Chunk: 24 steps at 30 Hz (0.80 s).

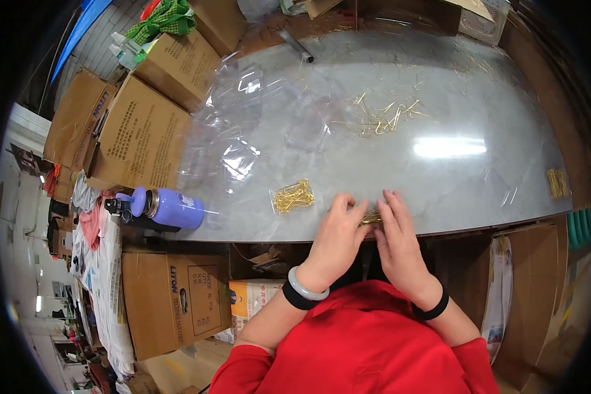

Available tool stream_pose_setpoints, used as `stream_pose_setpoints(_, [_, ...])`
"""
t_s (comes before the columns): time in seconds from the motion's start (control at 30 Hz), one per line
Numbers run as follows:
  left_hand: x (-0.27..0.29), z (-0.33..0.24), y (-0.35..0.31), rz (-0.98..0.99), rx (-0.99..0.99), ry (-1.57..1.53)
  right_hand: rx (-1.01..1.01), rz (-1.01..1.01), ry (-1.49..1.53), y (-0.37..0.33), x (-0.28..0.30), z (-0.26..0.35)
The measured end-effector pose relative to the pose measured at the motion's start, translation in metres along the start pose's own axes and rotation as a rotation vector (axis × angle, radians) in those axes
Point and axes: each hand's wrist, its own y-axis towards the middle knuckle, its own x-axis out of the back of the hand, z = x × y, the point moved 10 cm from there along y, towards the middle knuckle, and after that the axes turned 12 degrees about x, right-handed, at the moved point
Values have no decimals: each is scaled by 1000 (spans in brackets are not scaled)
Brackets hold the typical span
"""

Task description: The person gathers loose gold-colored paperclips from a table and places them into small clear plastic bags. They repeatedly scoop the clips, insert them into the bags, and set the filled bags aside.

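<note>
A small bundle of thin gold-coloured metal pins [372, 216] is lying at the near edge of the grey marble-patterned table [453, 184], and both hands are closing over it from either side. The left hand [335, 240] is arching palm-down with its fingers curled onto the left end of the bundle, pinching it narrowly; the wrist is wearing a pale jade-like bangle [306, 286] and a black band. The right hand [397, 240] is lying flatter, fingers stretching far over the right end of the pins and pressing on them, a black band sitting at its wrist; how tightly it is gripping I cannot tell. Both forearms are coming up from red sleeves [354, 354] at the near side. Just left of the hands a small clear plastic bag filled with gold pins [292, 196] is resting on the table. Farther away, a loose scatter of gold pins [384, 117] is spreading across the middle, with crumpled clear plastic bags [240, 125] piling to the far left. A purple bottle [167, 207] is lying on its side at the left edge, beside brown cardboard boxes [141, 141].
</note>
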Motion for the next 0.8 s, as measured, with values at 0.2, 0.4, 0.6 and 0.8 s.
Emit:
stream_pose_setpoints(0.2, [-13, -8, -18, -119, -63, 260, 160, 103, -196, 9, -1, 5])
stream_pose_setpoints(0.4, [-14, -15, -29, -181, -141, 330, 216, 32, -243, 10, 5, 7])
stream_pose_setpoints(0.6, [89, 63, -42, -398, 235, -141, 205, 14, -202, 15, 11, 9])
stream_pose_setpoints(0.8, [109, 149, -36, -307, 673, -450, 159, -6, -225, 12, 7, 9])
